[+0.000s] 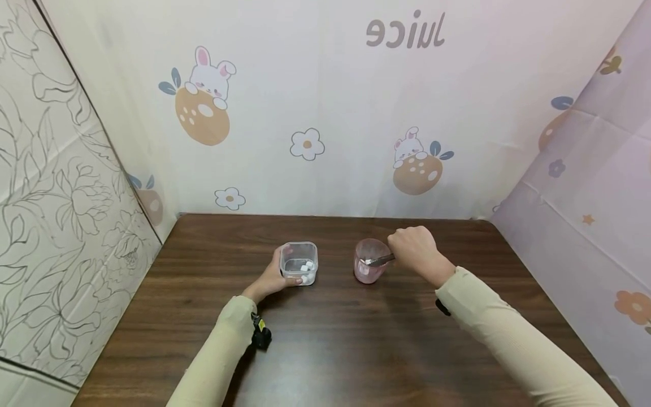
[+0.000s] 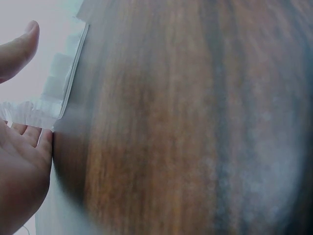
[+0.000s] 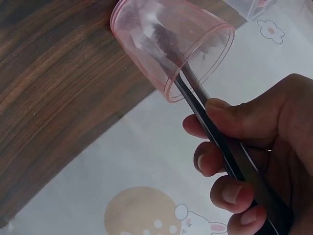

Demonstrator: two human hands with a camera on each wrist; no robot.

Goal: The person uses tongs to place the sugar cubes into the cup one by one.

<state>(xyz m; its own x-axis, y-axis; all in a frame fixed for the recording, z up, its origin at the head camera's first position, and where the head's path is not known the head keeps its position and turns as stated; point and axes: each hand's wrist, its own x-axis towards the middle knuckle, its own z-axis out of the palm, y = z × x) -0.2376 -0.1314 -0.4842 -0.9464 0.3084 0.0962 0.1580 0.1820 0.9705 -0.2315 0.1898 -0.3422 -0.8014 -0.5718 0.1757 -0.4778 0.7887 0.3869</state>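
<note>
My left hand (image 1: pixel 270 278) holds a clear square plastic container (image 1: pixel 298 247), thumb at its near side and fingers round its left side. A few small white cubes (image 1: pixel 307 265) lie in its right part. In the left wrist view the thumb (image 2: pixel 22 49) overlaps the container's bright wall. Black tongs (image 3: pixel 215 132) are gripped in my right hand (image 1: pixel 416 251), thumb on one arm and fingers curled round the other. Their tips reach into a pink see-through cup (image 1: pixel 370 276), where white pieces (image 3: pixel 146 36) show through the wall.
Both vessels stand towards the back of a dark brown wooden table (image 1: pixel 325 339), the cup to the right of the container. Behind the table hangs a printed curtain (image 1: pixel 335 85), with more patterned cloth at either side.
</note>
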